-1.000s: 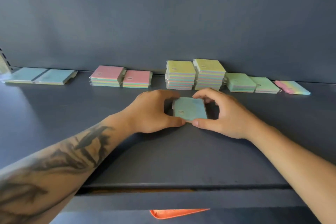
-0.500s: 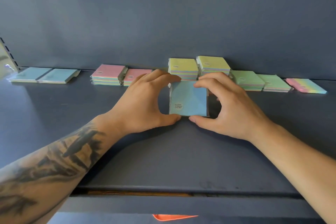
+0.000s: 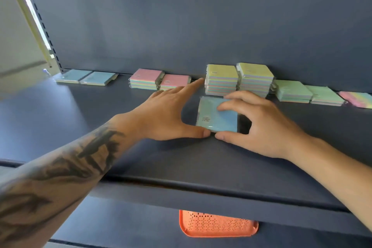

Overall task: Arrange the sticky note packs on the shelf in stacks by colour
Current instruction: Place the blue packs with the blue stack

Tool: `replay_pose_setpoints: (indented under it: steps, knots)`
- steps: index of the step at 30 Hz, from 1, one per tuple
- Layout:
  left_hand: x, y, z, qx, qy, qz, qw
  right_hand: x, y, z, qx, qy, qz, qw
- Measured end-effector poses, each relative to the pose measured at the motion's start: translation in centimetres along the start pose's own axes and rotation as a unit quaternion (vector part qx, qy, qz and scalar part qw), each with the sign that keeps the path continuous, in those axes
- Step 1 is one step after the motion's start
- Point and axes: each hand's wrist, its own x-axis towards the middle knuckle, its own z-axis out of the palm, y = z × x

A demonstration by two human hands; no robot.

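A blue sticky note pack [image 3: 213, 119] lies on the dark shelf [image 3: 100, 119], label side up. My right hand [image 3: 257, 125] holds it, fingers on its top and thumb at its near edge. My left hand [image 3: 167, 112] has its fingers stretched out flat beside the pack, thumb touching the near left corner. Along the back wall sit two blue packs [image 3: 88, 77], two pink-topped stacks [image 3: 159, 81], two tall yellow-topped stacks [image 3: 239, 78], two green-topped stacks [image 3: 308, 93] and a pink and yellow pack [image 3: 356, 98].
The shelf's front lip [image 3: 201, 193] runs below my forearms. An orange perforated tray [image 3: 217, 224] shows on the level beneath. A slotted upright [image 3: 40, 20] bounds the shelf on the left.
The blue pack has been laid flat on the shelf with its label side up. My left hand has opened and stretched forward. My right fingers now rest on the pack's top.
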Motion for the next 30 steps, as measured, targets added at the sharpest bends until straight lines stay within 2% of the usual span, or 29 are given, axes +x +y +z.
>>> replay_pose_setpoints:
  steps: [2, 4, 8, 15, 22, 30]
  knots:
    - [-1.8, -2.1, -0.9, 0.012, -0.06, -0.054, 0.997, 0.3, -1.1, 0.2, -0.025, -0.03, -0.003, 0.999]
    - [-3.8, -5.3, -1.9, 0.044, -0.089, -0.092, 0.991, 1.2, -2.5, 0.8, -0.044, -0.053, -0.003, 0.998]
    - [-7.3, -12.0, -4.0, 0.063, -0.08, -0.173, 0.98, 5.3, -6.6, 3.5, -0.02, -0.079, 0.001, 0.997]
    - [-12.4, -23.2, -7.8, 0.114, -0.08, -0.233, 0.962, 15.4, -14.8, 11.4, 0.036, -0.089, 0.03, 0.995]
    - [-12.3, -27.6, -8.8, 0.084, -0.083, -0.206, 0.971, 22.4, -18.2, 16.2, 0.013, -0.073, 0.066, 0.995]
    - [-12.2, -28.7, -7.8, 0.073, -0.052, -0.196, 0.976, 29.4, -18.8, 19.5, -0.011, -0.085, 0.116, 0.99]
